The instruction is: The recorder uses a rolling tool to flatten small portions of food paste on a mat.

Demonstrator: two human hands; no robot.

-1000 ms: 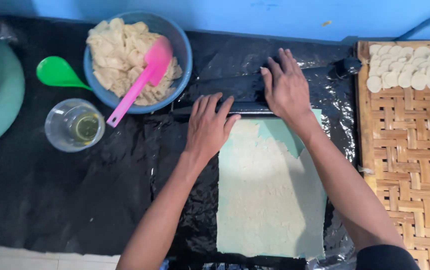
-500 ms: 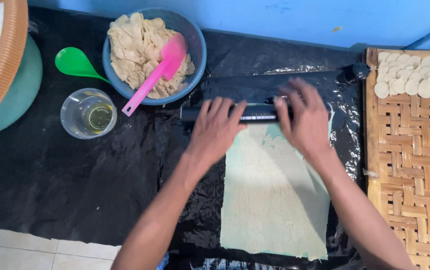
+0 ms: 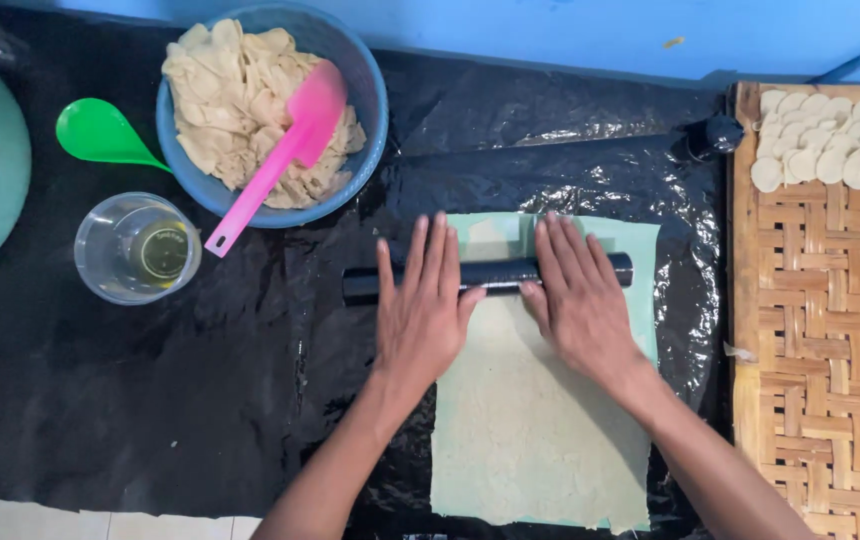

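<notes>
Black plastic sheeting (image 3: 150, 400) covers the table, a woven bamboo tray (image 3: 830, 330) with pale dough discs (image 3: 835, 150) at its right edge. A pale dough sheet (image 3: 540, 420) lies centre. Upper left sit a blue bowl of dough scraps (image 3: 250, 110) with pink spatula (image 3: 280, 160), green spoon (image 3: 100, 133), and plastic cup (image 3: 138, 248). Left hand (image 3: 425, 320) and right hand (image 3: 580, 305) press flat, fingers spread, gripping nothing, on the black rolling pin (image 3: 495, 274), now nearer than half a second ago
</notes>
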